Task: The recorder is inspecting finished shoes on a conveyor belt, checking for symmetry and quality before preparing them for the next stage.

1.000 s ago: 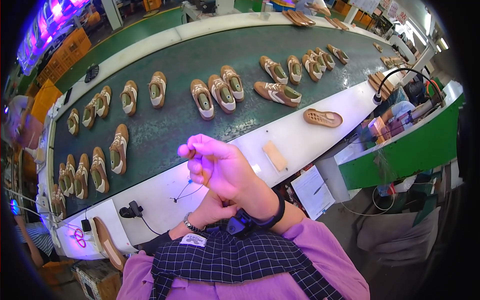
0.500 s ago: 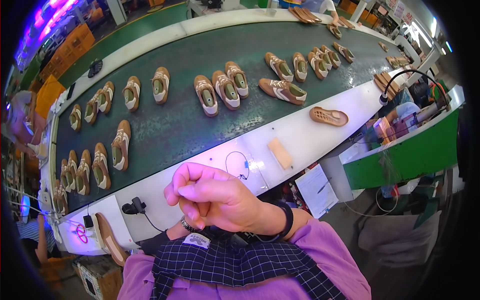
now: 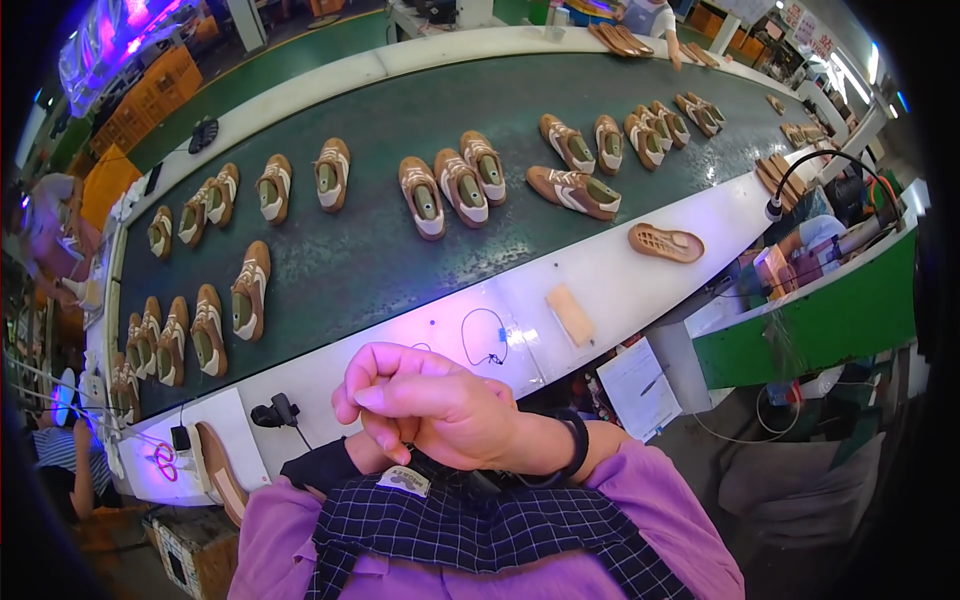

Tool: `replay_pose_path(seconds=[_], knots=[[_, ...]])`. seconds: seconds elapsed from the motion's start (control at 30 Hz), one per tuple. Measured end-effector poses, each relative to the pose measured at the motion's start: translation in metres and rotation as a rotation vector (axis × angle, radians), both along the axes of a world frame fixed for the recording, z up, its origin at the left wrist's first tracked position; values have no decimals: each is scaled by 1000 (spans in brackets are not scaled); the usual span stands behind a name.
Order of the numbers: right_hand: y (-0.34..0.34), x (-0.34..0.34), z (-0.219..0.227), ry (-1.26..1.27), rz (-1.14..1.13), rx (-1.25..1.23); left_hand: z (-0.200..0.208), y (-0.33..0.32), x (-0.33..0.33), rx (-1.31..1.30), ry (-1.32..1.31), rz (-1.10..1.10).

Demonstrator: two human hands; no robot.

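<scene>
In front of my chest, my right hand (image 3: pixel 425 405) is raised with its fingers curled and the thumb pressed toward the index finger. No object shows in its grip. My left wrist (image 3: pixel 365 453), in a black sleeve, passes behind the right hand. That hand and its fingers are mostly hidden. Beyond both hands lies a white worktop ledge (image 3: pixel 400 325). On it are a thin looped cable (image 3: pixel 465 340), a cream rectangular block (image 3: pixel 570 315) and a brown shoe sole (image 3: pixel 667 243).
Past the ledge runs a dark green conveyor belt (image 3: pixel 380 275) carrying several brown-and-white sneakers (image 3: pixel 421 198). To the left are a black plug (image 3: pixel 274 411), red-handled scissors (image 3: pixel 163 461) and a long sole (image 3: pixel 219 468). A paper sheet (image 3: pixel 638 390) lies at the right, near a green machine (image 3: pixel 810 325).
The view has shifted slightly, so the belt and ledge sit a little further right and lower. My right hand keeps its curled shape. The watch on my left wrist is now hidden.
</scene>
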State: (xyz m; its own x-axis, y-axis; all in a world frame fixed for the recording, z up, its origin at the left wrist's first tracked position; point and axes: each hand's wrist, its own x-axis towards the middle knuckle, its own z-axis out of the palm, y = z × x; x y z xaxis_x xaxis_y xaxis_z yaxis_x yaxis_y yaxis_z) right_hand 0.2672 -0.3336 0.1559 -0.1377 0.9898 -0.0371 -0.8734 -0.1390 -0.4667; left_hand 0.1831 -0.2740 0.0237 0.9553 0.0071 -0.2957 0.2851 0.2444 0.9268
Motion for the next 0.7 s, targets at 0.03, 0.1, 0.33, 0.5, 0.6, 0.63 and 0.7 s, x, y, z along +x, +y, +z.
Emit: replay_pose_path(seconds=[0.03,0.1,0.33,0.5,0.6,0.63,0.7], knots=[[-2,0,0,0,0,1,1,1,0,-3,11,-13],[-4,0,1,41,-23,-16,3,4,0,-7,34,-47],[-6,-3,-4,29,-56,-3,7,11,-7,-34,124,-149],[-10,-1,-3,-7,-59,-14,13,15,-11,-50,182,-208],[-14,5,0,-14,-86,-9,17,18,-9,-57,210,-255],[-15,6,-1,-19,-92,-9,18,18,-7,-60,216,-274],[-15,6,-4,-13,-108,-10,21,19,-2,-67,226,-314]])
